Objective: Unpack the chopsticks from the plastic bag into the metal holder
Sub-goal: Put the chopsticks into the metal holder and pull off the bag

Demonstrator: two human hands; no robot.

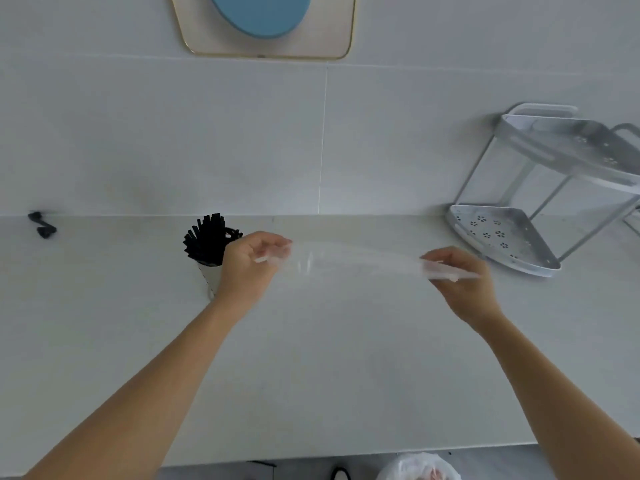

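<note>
A bundle of black chopsticks (207,237) stands upright in the metal holder (210,277), left of the counter's centre near the wall. My left hand (251,263) is just right of the holder and hides part of it. My right hand (460,278) is further right. Between both hands stretches a clear plastic bag (353,259), pulled flat and blurred, each hand pinching one end. No chopsticks show inside the bag.
A white two-tier corner rack (526,220) stands at the back right. A small black object (43,225) lies at the back left by the wall. A white bin bag (419,467) sits below the pale counter's (329,375) front edge. A blue-and-cream board (263,26) hangs on the wall.
</note>
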